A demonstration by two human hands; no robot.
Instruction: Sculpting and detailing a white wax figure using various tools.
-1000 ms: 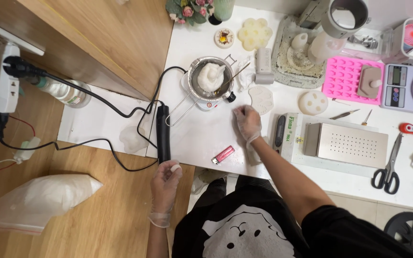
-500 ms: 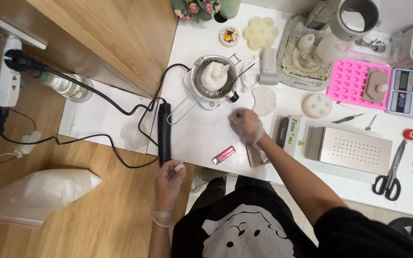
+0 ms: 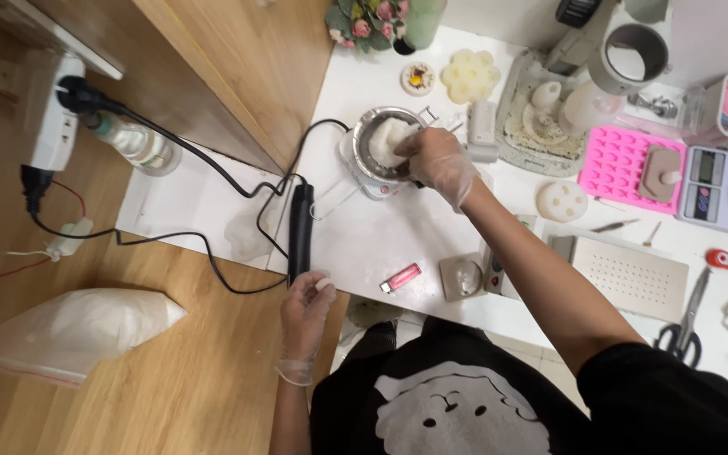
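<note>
My right hand [image 3: 440, 160], in a clear glove, reaches across the white table [image 3: 381, 236] to a metal pot [image 3: 370, 126] on a small heater. Its bent fingers lie over the pot's right rim and touch the white lumpy mass [image 3: 388, 139] inside; I cannot see whether they grip it. My left hand [image 3: 305, 318], also gloved, sits at the table's near edge, just below the lower end of a black corded wand [image 3: 301, 227]. Its fingers pinch a small white piece [image 3: 323, 285].
A pink lighter [image 3: 402, 276] and a small square dish [image 3: 463, 276] lie near the front edge. To the right are a pink mould [image 3: 621, 156], a scale [image 3: 722, 190], a perforated metal tray [image 3: 634, 274] and scissors [image 3: 684, 324]. A white bag [image 3: 69, 329] lies on the floor.
My right hand has left the table near the square dish and moved up to the pot. My left hand has stayed at the wand's end.
</note>
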